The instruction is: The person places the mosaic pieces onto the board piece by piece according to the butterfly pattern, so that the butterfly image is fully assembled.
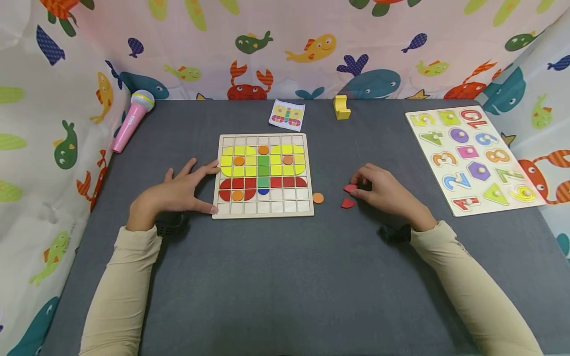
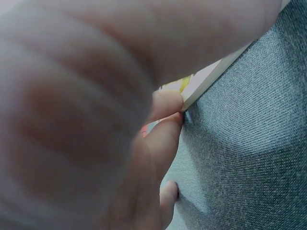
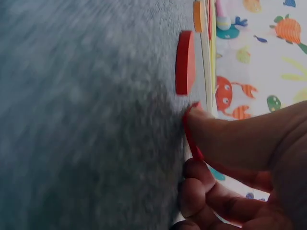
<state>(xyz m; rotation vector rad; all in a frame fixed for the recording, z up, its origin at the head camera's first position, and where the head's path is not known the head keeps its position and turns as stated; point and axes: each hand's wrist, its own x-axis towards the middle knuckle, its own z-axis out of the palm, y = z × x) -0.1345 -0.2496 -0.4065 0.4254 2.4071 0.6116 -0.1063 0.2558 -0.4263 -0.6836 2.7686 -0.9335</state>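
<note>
A wooden grid board (image 1: 267, 216) lies on the table, bearing yellow, green, red, orange and blue flat pieces in a butterfly-like pattern. My left hand (image 1: 175, 195) spreads its fingers along the board's left side, with fingertips and thumb at the edge. In the left wrist view, fingers (image 2: 165, 139) touch the board's rim (image 2: 206, 81). To the right of the board, my right hand (image 1: 385, 193) pinches a red quarter-round piece (image 1: 350, 188) between thumb and fingers, low over the table. Another red quarter-round piece (image 1: 348, 203) lies just beside it. An orange disc (image 1: 318, 198) rests by the board's right edge.
Behind the board lies a small pattern card (image 1: 287, 115), with a yellow block (image 1: 341, 108) to its right. A pink toy microphone (image 1: 133, 120) lies at the back left. A number-and-shape puzzle board (image 1: 474, 163) takes up the right side. Printed curtains (image 1: 200, 39) surround the table.
</note>
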